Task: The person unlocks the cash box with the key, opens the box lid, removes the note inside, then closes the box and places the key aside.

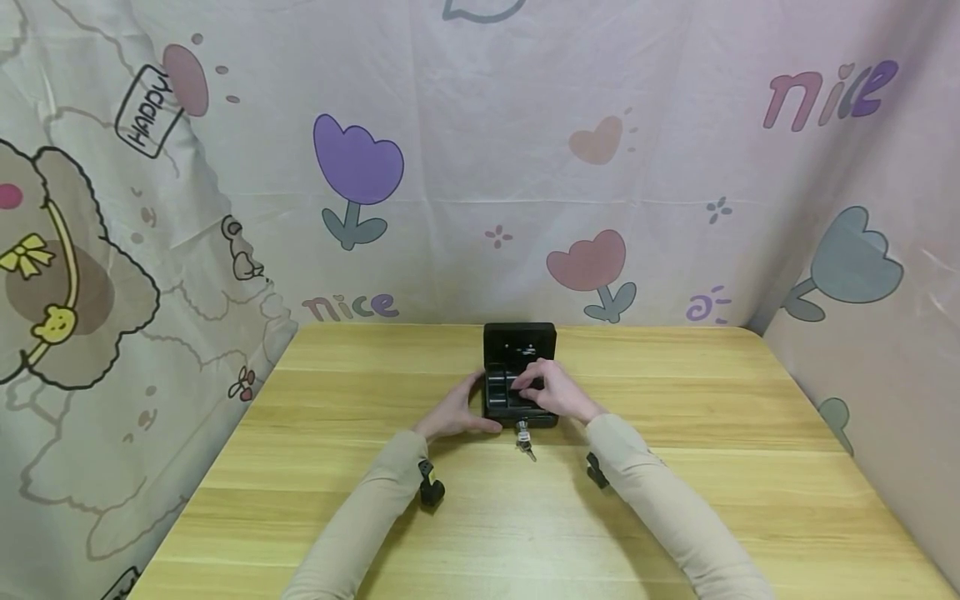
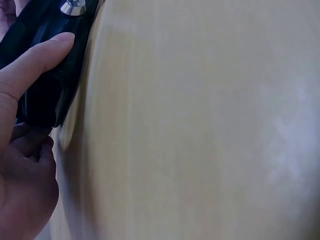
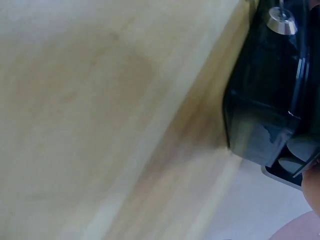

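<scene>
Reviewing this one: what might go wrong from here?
The raised lid might tip forward onto the right-hand grip, which is over the compartments in front of it. The keys stick out below the front lock, so a passing sleeve could perhaps snag them. If the left-hand grip eased off, the black box might slide.

Draped tabletop booth — cartoon-printed cloth [image 1: 465,167] behind a wood-grain table [image 1: 510,525].
</scene>
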`<move>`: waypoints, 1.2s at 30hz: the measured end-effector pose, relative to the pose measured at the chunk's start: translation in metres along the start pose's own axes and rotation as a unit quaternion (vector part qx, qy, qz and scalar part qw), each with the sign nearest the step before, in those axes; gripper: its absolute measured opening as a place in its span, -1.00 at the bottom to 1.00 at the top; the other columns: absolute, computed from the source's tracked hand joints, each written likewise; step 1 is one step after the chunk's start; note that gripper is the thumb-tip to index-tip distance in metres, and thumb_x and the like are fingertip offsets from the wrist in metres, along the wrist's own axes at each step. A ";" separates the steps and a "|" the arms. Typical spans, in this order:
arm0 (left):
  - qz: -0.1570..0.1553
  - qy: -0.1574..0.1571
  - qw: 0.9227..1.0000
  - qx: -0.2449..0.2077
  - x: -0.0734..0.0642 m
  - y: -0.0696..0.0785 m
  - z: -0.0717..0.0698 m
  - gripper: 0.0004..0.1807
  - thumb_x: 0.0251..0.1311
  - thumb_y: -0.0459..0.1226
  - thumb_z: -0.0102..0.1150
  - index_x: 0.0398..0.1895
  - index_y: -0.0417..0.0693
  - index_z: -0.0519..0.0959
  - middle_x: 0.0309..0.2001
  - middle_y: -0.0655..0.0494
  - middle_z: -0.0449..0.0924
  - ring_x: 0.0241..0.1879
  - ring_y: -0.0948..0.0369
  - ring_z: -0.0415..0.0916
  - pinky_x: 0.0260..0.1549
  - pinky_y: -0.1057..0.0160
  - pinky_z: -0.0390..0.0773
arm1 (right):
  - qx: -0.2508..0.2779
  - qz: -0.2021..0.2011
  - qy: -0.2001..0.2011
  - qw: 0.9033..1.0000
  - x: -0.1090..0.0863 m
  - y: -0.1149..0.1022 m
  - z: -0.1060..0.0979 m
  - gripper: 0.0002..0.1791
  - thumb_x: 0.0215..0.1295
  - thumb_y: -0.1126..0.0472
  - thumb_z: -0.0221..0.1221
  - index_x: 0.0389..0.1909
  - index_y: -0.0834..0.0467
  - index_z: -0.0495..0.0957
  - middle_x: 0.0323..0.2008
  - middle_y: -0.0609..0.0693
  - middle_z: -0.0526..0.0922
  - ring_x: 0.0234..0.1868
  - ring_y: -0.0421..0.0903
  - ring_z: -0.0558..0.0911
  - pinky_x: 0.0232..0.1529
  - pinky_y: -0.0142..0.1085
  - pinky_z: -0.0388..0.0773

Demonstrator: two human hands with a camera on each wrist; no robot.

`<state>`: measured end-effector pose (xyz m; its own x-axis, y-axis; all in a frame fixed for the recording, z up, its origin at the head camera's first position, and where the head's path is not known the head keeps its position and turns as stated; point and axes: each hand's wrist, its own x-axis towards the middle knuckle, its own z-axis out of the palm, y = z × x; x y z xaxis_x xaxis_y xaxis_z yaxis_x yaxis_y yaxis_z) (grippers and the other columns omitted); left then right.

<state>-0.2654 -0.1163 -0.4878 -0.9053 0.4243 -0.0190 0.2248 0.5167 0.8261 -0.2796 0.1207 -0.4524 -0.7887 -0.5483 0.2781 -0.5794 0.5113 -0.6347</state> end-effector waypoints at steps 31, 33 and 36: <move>0.006 -0.015 1.000 0.009 -0.001 -0.002 -0.002 0.27 -0.10 -0.16 0.61 0.60 -0.23 -0.04 0.59 -0.22 0.02 0.56 -0.13 0.07 0.57 -0.12 0.09 | -0.006 0.022 0.034 0.999 -0.035 0.004 -0.041 -0.82 0.16 0.44 0.33 -0.23 0.21 0.77 -0.33 0.01 0.74 -0.19 -0.07 0.64 -0.01 -0.13 0.66; 0.006 -0.016 1.000 0.008 -0.001 -0.002 -0.001 0.27 -0.10 -0.16 0.61 0.60 -0.21 -0.05 0.60 -0.20 0.01 0.57 -0.11 0.06 0.57 -0.10 0.08 | -0.005 0.022 0.036 0.999 -0.038 0.007 -0.044 -0.82 0.16 0.45 0.33 -0.23 0.21 0.77 -0.33 0.01 0.74 -0.20 -0.08 0.64 -0.02 -0.09 0.67; 0.007 -0.017 1.000 0.007 -0.001 -0.002 -0.002 0.27 -0.10 -0.16 0.61 0.60 -0.21 -0.05 0.60 -0.20 0.00 0.57 -0.10 0.06 0.58 -0.09 0.08 | -0.003 0.023 0.041 0.999 -0.043 0.012 -0.049 -0.83 0.16 0.44 0.33 -0.24 0.21 0.77 -0.34 0.01 0.75 -0.22 -0.11 0.64 -0.03 -0.14 0.67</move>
<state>-0.2651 -0.1189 -0.4883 -0.8893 0.4566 -0.0271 0.2421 0.5201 0.8191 -0.2627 0.1830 -0.4367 -0.8284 -0.4683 0.3074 -0.5434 0.5387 -0.6438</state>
